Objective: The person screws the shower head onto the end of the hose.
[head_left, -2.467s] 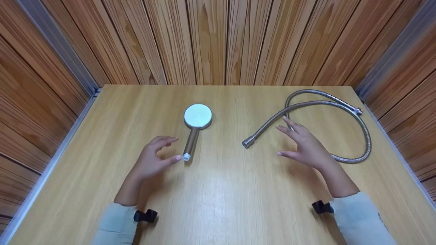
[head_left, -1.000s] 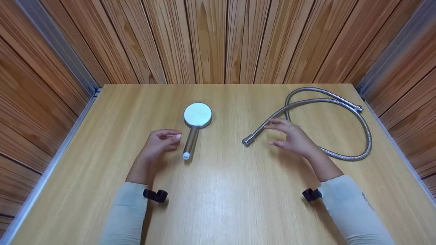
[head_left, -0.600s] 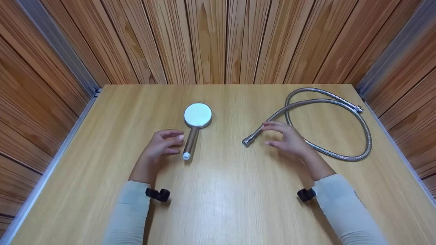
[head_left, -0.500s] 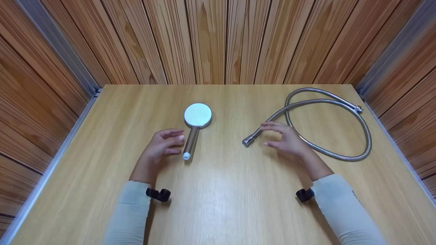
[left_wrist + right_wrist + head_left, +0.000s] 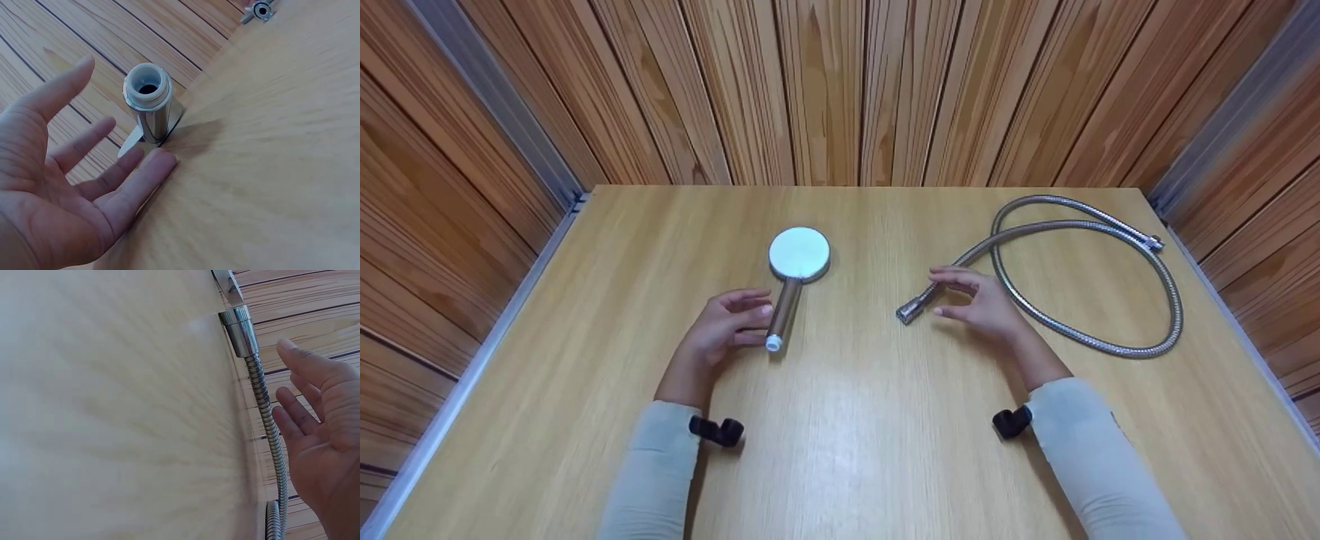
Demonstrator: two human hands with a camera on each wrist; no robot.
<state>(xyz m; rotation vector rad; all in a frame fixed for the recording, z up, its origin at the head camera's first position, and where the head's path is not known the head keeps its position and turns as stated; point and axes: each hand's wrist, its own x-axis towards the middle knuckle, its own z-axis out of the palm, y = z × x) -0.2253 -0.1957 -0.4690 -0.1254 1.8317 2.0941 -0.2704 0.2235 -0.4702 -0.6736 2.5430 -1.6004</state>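
Note:
A handheld shower head lies face up on the table, its handle pointing toward me with a white threaded end. Beside that handle is my left hand, fingers spread and relaxed, fingertips right at its left side. To the right, a flexible metal shower hose lies in a loose loop. My right hand hovers at its near end, thumb and fingers apart around the chrome connector nut. In the right wrist view the fingers stand close beside the hose, not curled round it.
The wooden table is bounded by wood-plank walls at the back and sides. The hose's other end fitting lies near the table's back right corner. A small black camera sits on each wrist.
Both hands have moved inward: the left toward the shower head's handle, the right leftward along the hose to its connector nut. The shower head and hose have stayed in place.

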